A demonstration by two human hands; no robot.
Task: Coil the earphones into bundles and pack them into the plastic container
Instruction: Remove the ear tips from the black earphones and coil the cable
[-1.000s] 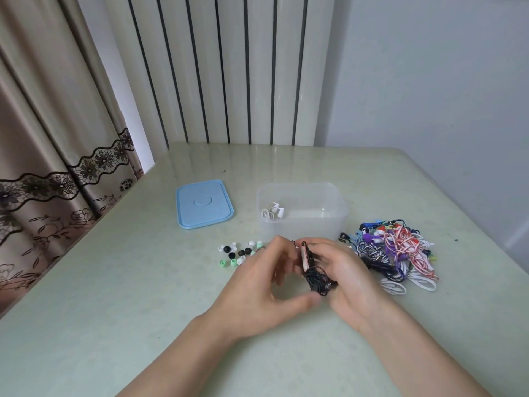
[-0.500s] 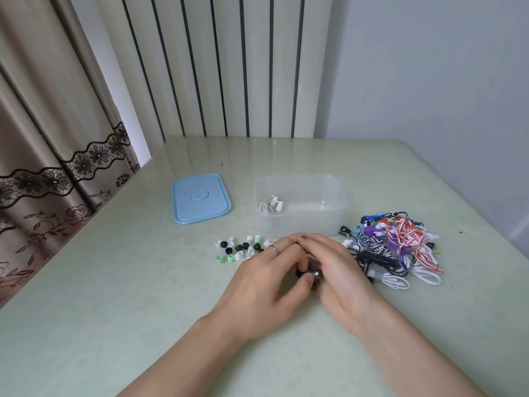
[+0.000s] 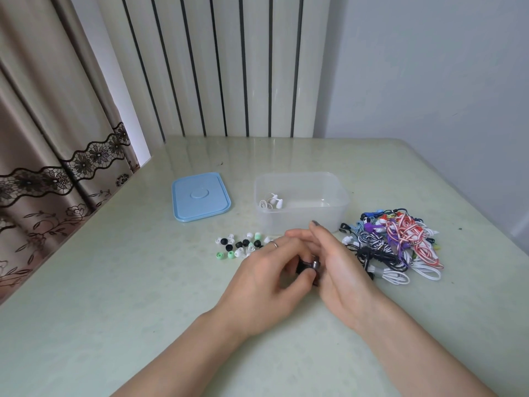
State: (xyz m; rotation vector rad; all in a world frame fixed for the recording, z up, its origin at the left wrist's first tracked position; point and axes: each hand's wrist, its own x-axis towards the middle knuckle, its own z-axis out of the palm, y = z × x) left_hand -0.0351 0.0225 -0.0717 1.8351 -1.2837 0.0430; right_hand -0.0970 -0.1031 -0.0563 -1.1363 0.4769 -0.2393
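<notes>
Head view of a pale green tabletop set against a ribbed wall panel, with a lace-trimmed curtain at the left. Both hands meet near the centre of the tabletop, just in front of the clear plastic container. The left hand, which wears a ring, curls its fingers and thumb around a small black earphone bundle; the right hand closes on the same bundle from the other side, so that each grip is clamped on it and only a dark part with a metallic end shows between the fingers. The container stands open and holds one coiled white earphone set against its left wall. Its blue lid lies flat on the tabletop to the left, apart from it. A scatter of loose ear tips in black, white and green lies beside the left hand's fingers. To the right of the right hand rests a pile of uncoiled earphones in white, black, purple, blue and red-and-white.
</notes>
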